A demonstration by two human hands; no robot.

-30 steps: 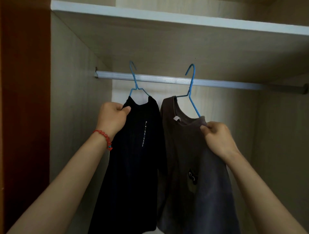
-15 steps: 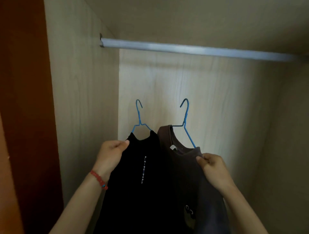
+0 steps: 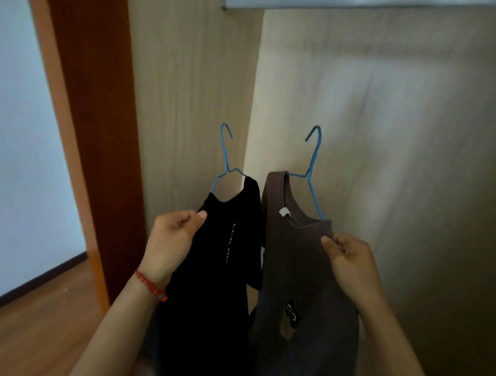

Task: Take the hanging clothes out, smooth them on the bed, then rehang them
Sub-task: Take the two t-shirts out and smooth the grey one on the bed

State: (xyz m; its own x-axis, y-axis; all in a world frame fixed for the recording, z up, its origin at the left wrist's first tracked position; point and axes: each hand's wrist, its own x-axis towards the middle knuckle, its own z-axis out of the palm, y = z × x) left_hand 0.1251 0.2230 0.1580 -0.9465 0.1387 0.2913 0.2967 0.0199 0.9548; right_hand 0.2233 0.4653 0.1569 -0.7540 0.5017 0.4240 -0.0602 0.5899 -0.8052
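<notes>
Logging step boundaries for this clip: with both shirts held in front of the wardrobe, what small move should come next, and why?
Probably carry both away from the wardrobe toward the bed. The left hand grips the black shirt and the right hand grips the brown shirt; both blue hangers' hooks hang free, well below the rail. The bed isn't in view, so turning comes first.

The left hand grips the shoulder of a black shirt on a blue hanger. Just beside it, the right hand pinches the shoulder of a brown shirt on a second hanger. Both hooks hang free, well below the rail above the hands. A red bracelet circles the left wrist.
</notes>
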